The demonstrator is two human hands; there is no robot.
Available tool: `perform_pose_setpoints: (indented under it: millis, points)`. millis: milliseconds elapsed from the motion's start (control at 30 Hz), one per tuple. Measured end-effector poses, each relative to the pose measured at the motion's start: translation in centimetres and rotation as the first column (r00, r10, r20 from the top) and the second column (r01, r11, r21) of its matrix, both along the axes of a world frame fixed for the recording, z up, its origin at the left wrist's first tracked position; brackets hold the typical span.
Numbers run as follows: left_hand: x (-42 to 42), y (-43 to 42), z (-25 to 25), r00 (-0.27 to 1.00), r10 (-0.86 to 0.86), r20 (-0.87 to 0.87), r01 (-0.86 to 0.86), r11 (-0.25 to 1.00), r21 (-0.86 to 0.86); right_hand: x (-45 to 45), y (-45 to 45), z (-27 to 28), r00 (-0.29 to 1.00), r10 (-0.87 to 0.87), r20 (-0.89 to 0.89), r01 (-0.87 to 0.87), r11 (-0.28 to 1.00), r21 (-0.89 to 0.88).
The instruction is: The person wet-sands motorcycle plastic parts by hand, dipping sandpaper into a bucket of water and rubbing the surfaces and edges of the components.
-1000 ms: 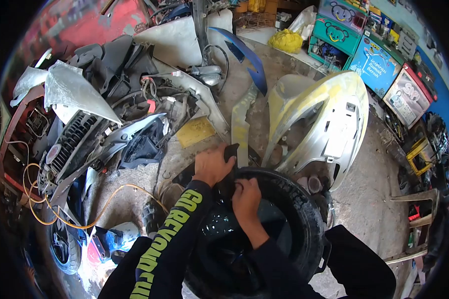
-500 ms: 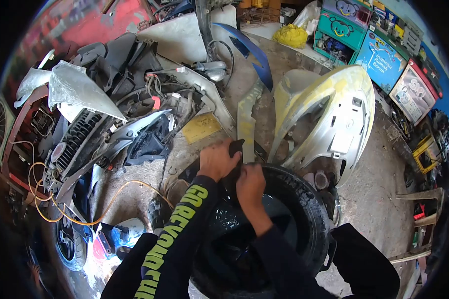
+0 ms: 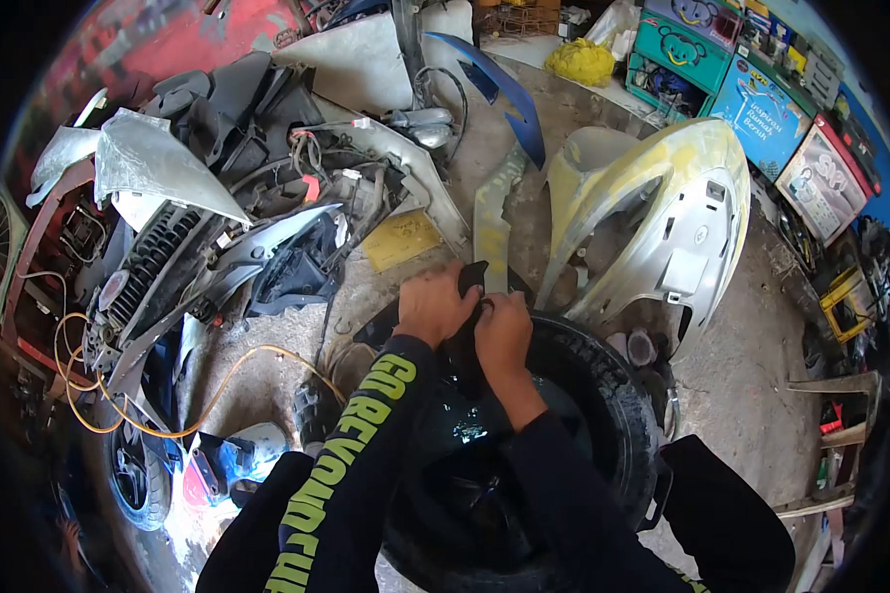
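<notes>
Above a black tub (image 3: 618,415) of dark water, both my hands are closed on a black part (image 3: 475,277) whose pointed tip sticks up between them. My left hand (image 3: 433,304) wraps around its upper left side. Close beside it, my right hand (image 3: 504,336) pinches the right side with bent fingers. The lower end of the part runs down behind my hands, and its full shape is hidden. Just beyond my hands, a narrow greenish-grey panel (image 3: 492,212) with yellowish patches lies on the floor.
A large silver and yellow-patched fairing (image 3: 653,208) stands right of the tub. At left is a pile of motorcycle parts with a coil spring (image 3: 153,257). An orange hose (image 3: 232,381) crosses the floor. A blue panel (image 3: 509,89) and teal crates (image 3: 677,59) are farther back.
My hands have shifted slightly; the right hand has moved up and closer to the left, still on the black part. The head view has tilted a little.
</notes>
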State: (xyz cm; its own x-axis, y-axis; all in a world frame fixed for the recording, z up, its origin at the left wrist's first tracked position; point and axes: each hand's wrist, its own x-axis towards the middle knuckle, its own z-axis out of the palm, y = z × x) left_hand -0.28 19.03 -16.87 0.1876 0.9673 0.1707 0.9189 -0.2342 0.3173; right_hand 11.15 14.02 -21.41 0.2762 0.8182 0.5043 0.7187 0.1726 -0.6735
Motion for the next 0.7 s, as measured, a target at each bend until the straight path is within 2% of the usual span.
perform_pose_setpoints:
  millis: [67,167,233,300,400,467,567,633,700]
  points:
    - [-0.2,0.2,0.4,1.0,0.002,0.009,-0.002,1.0,0.024,0.0,-0.7,0.3,1.0,0.007,-0.004,-0.007,0.999,0.05]
    - [-0.2,-0.1,-0.2,1.0,-0.011,0.014,0.01,0.998,0.06,0.2,-3.0,-0.5,0.994,0.091,-0.062,-0.092,0.996,-0.013]
    - [-0.1,0.0,-0.1,0.999,-0.015,0.029,0.013,0.998,0.069,0.0,0.0,0.1,1.0,0.011,0.026,-0.012,0.999,0.051]
    - [-0.4,0.1,-0.6,0.999,-0.029,0.029,0.027,0.998,0.063,-0.1,0.0,0.3,1.0,0.001,0.029,-0.001,1.0,-0.012]
    - [-0.2,0.6,0.4,0.999,-0.025,0.025,0.023,0.996,0.084,0.3,-1.9,-0.4,0.999,0.047,-0.019,-0.046,0.997,0.057]
    - [-0.2,0.0,0.1,1.0,-0.015,0.019,0.014,0.998,0.058,0.8,-3.0,-1.1,0.994,0.107,-0.005,-0.107,0.994,0.001]
    - [-0.3,0.2,-0.1,0.999,-0.027,0.043,0.024,0.998,0.056,0.3,0.6,0.5,0.999,0.037,0.011,-0.036,0.999,-0.034]
    - [-0.2,0.0,0.2,0.999,-0.02,0.04,0.017,0.998,0.052,0.0,-1.1,0.1,1.0,0.015,0.02,-0.014,1.0,-0.015]
    - [-0.2,0.0,0.2,1.0,-0.023,0.014,0.021,0.996,0.086,-0.1,-4.3,-0.5,0.994,0.063,-0.086,-0.06,0.998,0.029]
